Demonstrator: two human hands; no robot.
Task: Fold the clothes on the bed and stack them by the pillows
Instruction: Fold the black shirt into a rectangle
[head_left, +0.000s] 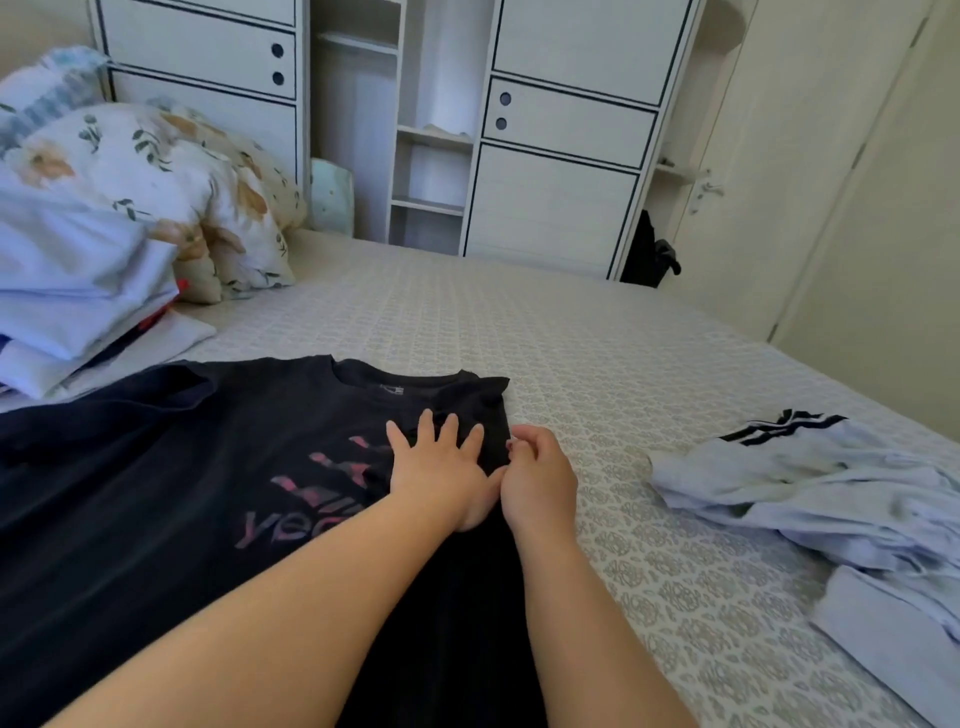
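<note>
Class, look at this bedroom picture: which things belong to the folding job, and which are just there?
Part of the job:
black T-shirt, under the left hand and right hand
unfolded pale garment
folded stack
floral pillow
bed

Just there:
wardrobe
door
dark item beside the wardrobe

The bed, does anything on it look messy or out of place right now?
Mostly the pale blue garment at the right, lying crumpled and unfolded. The stack of folded clothes by the floral pillow leans unevenly. The black T-shirt is simply mid-fold under both hands.
</note>
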